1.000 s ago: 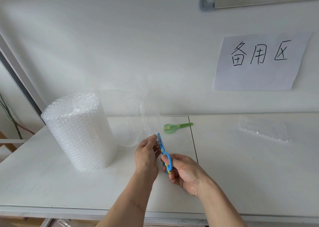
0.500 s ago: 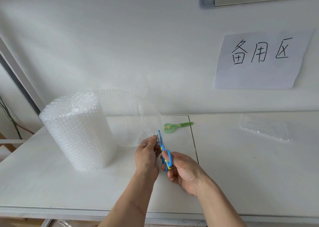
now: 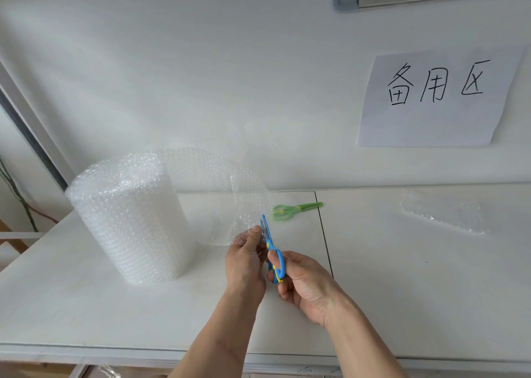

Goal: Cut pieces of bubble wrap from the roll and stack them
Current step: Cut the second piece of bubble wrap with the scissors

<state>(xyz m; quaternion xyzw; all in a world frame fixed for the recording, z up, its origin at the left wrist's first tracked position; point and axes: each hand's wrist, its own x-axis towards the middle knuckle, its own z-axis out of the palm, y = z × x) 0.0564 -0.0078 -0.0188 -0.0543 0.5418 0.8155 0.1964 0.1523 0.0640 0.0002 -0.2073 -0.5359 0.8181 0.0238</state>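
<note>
Since a second ago the blue scissors (image 3: pixel 270 248) have crept slightly up into the sheet's lower edge; hands and roll have barely shifted otherwise.

Nearest me, the right hand (image 3: pixel 304 283) has thumb and fingers curled through the handles, blades pointing toward twelve o'clock and only slightly parted. Just at its nine o'clock, the left hand (image 3: pixel 245 258) pinches the loose bubble wrap sheet (image 3: pixel 230 199) between thumb and fingers, holding the edge beside the blades.

I judge a cut is just beginning; next, the blades need to work upward across the sheet while that pinch keeps it taut.

Farther off at ten o'clock the bubble wrap roll (image 3: pixel 126 219) stands upright on the white table (image 3: pixel 402 291). Green scissors (image 3: pixel 293 209) lie beyond at twelve o'clock, a cut piece (image 3: pixel 442 212) well apart at two o'clock.
</note>
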